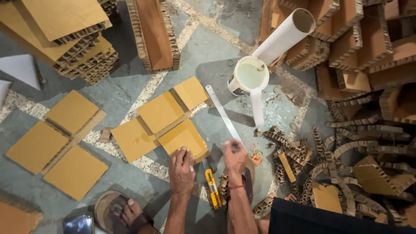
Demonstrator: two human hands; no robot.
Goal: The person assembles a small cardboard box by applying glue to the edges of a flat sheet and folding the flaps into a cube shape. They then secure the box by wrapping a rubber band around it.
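Left hand [182, 168]: fingers spread flat, pressing the near edge of a cardboard square [184, 138] on the floor [130, 93]. Right hand [235, 157]: fingers closed on the metal ruler [223, 115] just beside.

the cardboard squares [161, 112] on the floor are mustard brown, one with a darker wet blotch. the floor [208, 56] is grey-green with pale speckled stripes crossing it. the ruler [223, 113] is silver. the knife [212, 188] is yellow with black. the tub [248, 76] is white, holding pale greenish-white paste. the tube [286, 35] is off-white. the rubber bands [256, 155] are orange and yellow. a red thread rings the wrist of the right hand [235, 158]. the sandal [112, 212] is brown.
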